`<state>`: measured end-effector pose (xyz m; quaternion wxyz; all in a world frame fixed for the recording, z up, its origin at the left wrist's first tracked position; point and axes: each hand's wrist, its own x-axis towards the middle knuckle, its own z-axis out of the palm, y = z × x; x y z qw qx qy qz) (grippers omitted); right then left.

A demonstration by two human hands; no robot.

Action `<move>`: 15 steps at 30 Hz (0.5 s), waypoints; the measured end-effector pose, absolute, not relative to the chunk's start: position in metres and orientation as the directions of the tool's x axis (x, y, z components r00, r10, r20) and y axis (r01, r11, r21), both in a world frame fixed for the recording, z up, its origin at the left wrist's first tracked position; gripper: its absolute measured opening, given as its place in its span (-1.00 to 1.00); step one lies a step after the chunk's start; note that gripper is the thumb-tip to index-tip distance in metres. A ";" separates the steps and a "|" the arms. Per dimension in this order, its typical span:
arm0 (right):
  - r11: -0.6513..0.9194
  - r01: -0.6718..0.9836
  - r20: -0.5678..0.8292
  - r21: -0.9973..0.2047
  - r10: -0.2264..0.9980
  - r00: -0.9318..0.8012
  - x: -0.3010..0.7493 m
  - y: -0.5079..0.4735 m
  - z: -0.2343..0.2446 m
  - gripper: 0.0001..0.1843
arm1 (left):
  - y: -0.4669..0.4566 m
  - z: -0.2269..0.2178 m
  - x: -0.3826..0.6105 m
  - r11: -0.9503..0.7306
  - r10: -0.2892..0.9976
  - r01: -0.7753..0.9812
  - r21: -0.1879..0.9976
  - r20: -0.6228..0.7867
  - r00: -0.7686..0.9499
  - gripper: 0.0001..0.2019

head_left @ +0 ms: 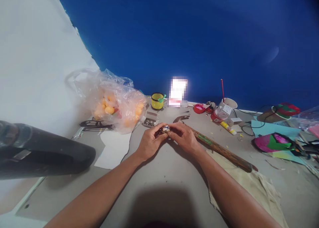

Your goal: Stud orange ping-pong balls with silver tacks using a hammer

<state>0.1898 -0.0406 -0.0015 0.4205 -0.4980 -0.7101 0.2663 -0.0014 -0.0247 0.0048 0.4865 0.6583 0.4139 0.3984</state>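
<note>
Below, surface: a grey, matt surface with small specks near 6 o'clock and scattered scraps toward 3 o'clock.
Room: a smooth blue wall rises at 12 o'clock; a pale wall meets it toward 10 o'clock.
Metal piece: the metal piece, rounded and mirror-bright, is at the dial's centre, between the two hands.
Left hand: the left hand pinches the metal piece from its 9 o'clock side, thumb and fingers bent around it.
Right hand: the right hand pinches it from the 3 o'clock side, thumb toward the near edge.
Hammer: a hammer, its dark claw head at 2 o'clock, its worn wooden handle with a green patch running toward 4 o'clock.
Cloth: a creased beige cloth at 4 o'clock.
Small box: an open small box of tiny glinting pieces, 10 o'clock.
Yellow container: a round yellow container, dark-rimmed, 11 o'clock.
Bag: a clear, crinkled plastic bag of rounded orange objects, 10 o'clock.
Cylinder: a thick black cylinder, toward 9 o'clock.
</note>
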 end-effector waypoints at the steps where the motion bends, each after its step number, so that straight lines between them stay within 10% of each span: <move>1: 0.354 0.480 0.323 -0.803 0.935 -0.149 0.190 -0.041 -0.001 -0.73 | -0.025 0.005 -0.002 -0.185 0.932 0.163 0.969 0.121 0.342 -0.64; 15: 0.211 0.344 0.163 -0.915 0.973 -0.162 0.188 -0.043 0.003 -0.62 | -0.028 -0.002 0.001 -0.277 0.915 0.214 0.937 0.190 0.356 -0.62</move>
